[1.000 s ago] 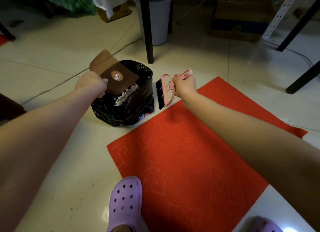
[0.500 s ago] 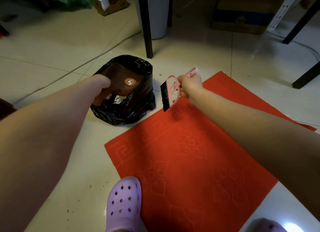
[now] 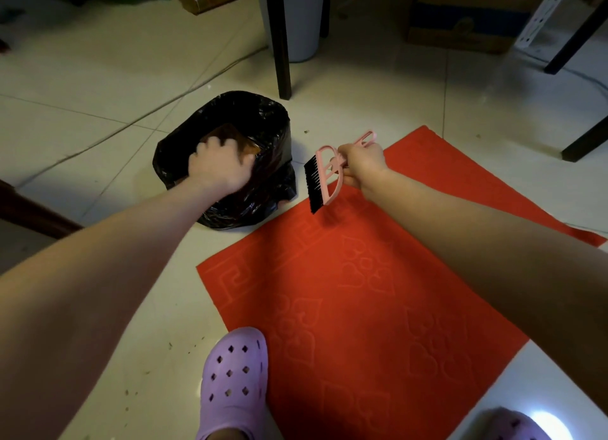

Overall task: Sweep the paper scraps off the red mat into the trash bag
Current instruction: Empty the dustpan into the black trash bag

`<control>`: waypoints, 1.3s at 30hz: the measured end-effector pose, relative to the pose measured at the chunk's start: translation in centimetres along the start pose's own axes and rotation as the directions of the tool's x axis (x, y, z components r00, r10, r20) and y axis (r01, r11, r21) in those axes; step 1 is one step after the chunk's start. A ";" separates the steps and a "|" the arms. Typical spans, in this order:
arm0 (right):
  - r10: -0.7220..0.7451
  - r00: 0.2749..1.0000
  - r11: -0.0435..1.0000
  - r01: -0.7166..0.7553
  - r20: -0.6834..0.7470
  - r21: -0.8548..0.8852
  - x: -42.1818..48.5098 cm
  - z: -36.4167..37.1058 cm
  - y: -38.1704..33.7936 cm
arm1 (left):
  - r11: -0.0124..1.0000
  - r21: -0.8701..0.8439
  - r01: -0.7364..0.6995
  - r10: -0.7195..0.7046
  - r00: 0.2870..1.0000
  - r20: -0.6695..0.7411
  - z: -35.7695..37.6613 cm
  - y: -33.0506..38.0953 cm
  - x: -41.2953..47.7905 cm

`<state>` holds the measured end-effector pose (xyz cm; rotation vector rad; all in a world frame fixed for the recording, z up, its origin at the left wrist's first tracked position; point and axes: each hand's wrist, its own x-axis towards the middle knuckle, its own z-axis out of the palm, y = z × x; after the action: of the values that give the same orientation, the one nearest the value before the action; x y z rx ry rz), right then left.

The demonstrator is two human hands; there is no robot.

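Note:
The red mat (image 3: 362, 301) lies on the tiled floor, embossed with hearts; no paper scraps show on it. A black trash bag (image 3: 263, 176) stands open at the mat's far left corner. My left hand (image 3: 218, 166) reaches down into the bag's mouth and grips a brown cardboard piece (image 3: 241, 142), mostly hidden by the hand. My right hand (image 3: 363, 163) holds a pink hand brush (image 3: 325, 176) by its handle, black bristles facing left, just above the mat's far edge beside the bag.
Purple clogs (image 3: 235, 383) stand at the mat's near edge. A dark table leg (image 3: 279, 38) and a pale bin (image 3: 302, 18) rise behind the bag. A cardboard box (image 3: 467, 15) and more dark legs (image 3: 585, 137) sit at far right. A cable (image 3: 98, 137) crosses the floor.
My left hand has lowered the brown cardboard from above the bag down into its mouth. The white scraps seen on the bag earlier are out of sight. The brush hand barely moved.

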<state>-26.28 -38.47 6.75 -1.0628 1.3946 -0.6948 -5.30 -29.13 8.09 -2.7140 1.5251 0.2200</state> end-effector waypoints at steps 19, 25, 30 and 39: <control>0.071 0.977 0.936 -0.135 0.201 0.326 -6.0 3.5 -2.7 | 0.962 0.222 0.157 -0.219 0.931 0.292 1.5 -6.9 -5.7; 0.154 0.954 0.891 -0.246 0.257 0.382 -8.5 6.5 -3.6 | 0.949 0.266 0.170 -0.274 0.863 0.425 0.0 -8.3 -7.3; 0.217 0.939 0.755 -0.335 0.268 0.563 -9.5 7.6 -4.3 | 0.971 -0.147 0.189 -0.152 0.960 0.234 -2.8 -5.5 -6.0; -0.037 0.951 0.924 -0.085 0.308 0.373 -11.4 8.5 -3.6 | -0.056 -0.946 0.319 -0.103 0.941 0.323 -6.5 0.9 -5.8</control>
<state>-18.45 -28.22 13.73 -0.7996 0.9486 -0.7122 -8.27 -25.22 15.29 -3.5191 0.7783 2.4108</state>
